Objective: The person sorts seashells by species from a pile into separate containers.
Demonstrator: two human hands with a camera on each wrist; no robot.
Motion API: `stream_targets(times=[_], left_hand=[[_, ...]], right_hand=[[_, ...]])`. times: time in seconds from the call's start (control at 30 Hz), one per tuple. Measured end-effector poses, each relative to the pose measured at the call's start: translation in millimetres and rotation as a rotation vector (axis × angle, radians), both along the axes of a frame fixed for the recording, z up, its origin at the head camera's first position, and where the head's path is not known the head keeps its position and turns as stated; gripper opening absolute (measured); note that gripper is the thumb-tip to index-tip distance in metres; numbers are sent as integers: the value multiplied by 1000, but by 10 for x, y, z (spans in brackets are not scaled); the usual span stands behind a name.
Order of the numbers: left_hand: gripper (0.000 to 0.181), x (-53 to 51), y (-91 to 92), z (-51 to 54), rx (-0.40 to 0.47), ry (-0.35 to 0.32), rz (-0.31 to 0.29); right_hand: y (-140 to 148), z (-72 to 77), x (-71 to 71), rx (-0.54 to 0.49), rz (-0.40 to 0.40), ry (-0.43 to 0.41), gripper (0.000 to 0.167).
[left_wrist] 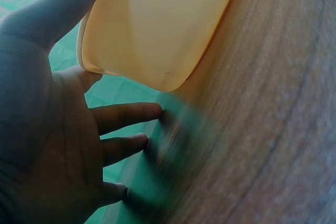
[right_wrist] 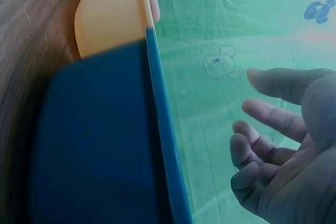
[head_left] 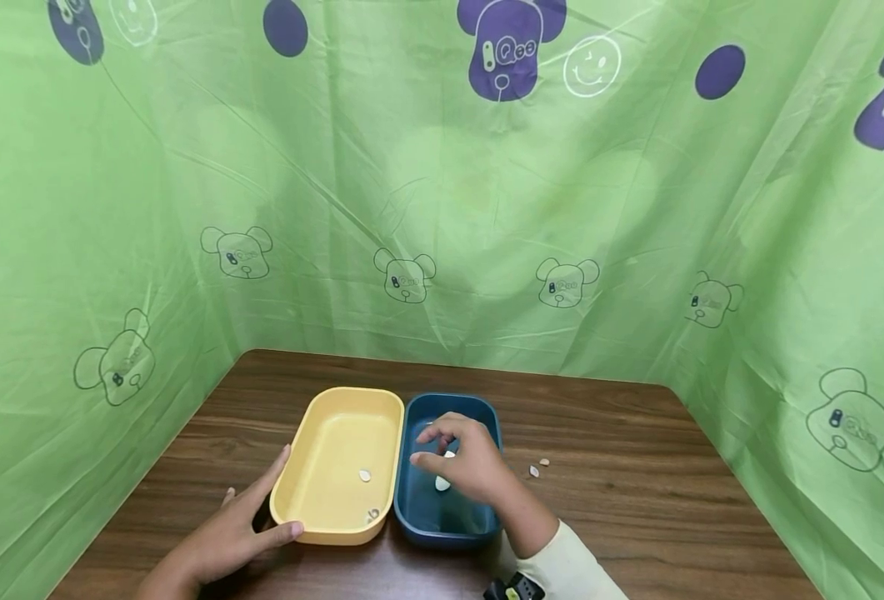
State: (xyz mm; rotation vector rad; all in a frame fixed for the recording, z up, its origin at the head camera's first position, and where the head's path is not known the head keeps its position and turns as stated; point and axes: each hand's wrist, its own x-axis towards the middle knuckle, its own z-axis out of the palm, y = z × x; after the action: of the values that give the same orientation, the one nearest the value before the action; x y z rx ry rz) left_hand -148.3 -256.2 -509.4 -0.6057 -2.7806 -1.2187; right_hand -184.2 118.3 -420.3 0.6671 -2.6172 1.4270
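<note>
My left hand (head_left: 226,533) rests against the yellow box (head_left: 287,492), its thumb on the near-left corner and its index finger along the left side. In the left wrist view the other fingers (left_wrist: 123,148) are spread and fairly straight, away from the box wall. My right hand (head_left: 467,458) hovers over the blue box (head_left: 449,523), fingers loosely bent and thumb apart from them. Nothing shows between the right fingertips in the right wrist view. Below that hand lie white shell-like pieces (head_left: 442,483), partly covered by it.
Inside the yellow box are a white shell-like piece (head_left: 365,476) and small brownish bits (head_left: 372,515). Two small shell-like pieces (head_left: 534,471) lie on the wooden table (head_left: 621,500) right of the blue box. A green printed curtain (head_left: 337,208) surrounds the table's back and sides.
</note>
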Motion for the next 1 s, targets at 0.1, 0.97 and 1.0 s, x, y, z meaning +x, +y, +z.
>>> stream_targets(times=[0.1,0.97,1.0], left_hand=[[107,-1,0,-4,3,-3,0],[107,-2,-8,-14,24,-8,-4],[107,-2,-8,-12,23,-8,-4]], right_hand=[[86,-14,-16,-18,-8,-15,15],[906,-302,-58,-171,-115,9,28],[935,-321,-62,-180,-125,13,28]])
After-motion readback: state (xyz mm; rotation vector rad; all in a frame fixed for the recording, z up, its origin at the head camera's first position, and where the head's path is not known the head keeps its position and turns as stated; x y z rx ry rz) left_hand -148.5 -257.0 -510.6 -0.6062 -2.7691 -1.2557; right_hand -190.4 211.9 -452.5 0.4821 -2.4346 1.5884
